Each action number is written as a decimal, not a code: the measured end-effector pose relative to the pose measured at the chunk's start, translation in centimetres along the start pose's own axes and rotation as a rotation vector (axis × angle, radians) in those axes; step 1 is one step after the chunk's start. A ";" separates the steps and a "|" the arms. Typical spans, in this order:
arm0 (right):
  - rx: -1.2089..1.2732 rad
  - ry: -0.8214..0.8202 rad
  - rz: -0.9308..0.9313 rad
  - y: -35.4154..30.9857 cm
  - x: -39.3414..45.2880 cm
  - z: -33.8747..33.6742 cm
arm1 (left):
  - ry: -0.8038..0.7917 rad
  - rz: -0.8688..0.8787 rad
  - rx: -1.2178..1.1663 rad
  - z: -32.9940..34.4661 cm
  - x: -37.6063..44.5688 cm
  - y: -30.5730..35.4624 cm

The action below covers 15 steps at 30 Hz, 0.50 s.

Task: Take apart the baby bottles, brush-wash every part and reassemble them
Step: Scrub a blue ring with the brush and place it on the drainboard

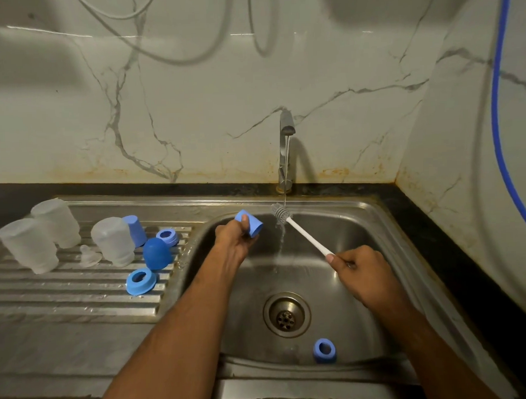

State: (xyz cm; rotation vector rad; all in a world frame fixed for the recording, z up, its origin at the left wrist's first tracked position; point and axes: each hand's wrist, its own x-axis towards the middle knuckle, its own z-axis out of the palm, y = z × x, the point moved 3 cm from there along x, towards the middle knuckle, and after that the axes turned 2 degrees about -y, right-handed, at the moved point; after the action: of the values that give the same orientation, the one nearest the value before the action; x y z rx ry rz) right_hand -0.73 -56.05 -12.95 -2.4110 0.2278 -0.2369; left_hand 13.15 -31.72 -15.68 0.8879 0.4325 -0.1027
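Water runs from the tap [286, 129] onto the brush [282, 213] — your right hand [360, 272] is curled round its white handle. Your left hand [235, 238] grips a blue cap [250, 223] over the basin's back-left corner, just beside the bristles. Wet plastic may slip — drop it and it joins the ring [324, 350] near the sink's [407, 223] front edge, perhaps blocking the drain [286, 314].
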 end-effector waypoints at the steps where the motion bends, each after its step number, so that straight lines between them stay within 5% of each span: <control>1: -0.007 -0.003 -0.002 -0.1 -0.1 0.0 | -0.006 0.005 0.003 0.1 0.1 -0.1; 9: 0.037 -0.079 -0.037 -2.3 -0.2 1.5 | -0.144 -0.035 0.155 2.2 -1.4 -1.4; 15: 0.067 -0.118 -0.035 -2.7 0.2 1.7 | -0.063 -0.014 0.038 1.4 -1.2 0.1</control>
State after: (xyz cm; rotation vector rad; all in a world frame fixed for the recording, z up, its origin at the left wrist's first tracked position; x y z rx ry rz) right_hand 0.10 -52.99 -12.44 -2.3550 0.1226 -0.1154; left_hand 12.53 -32.87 -14.33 0.9170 0.3792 -0.1521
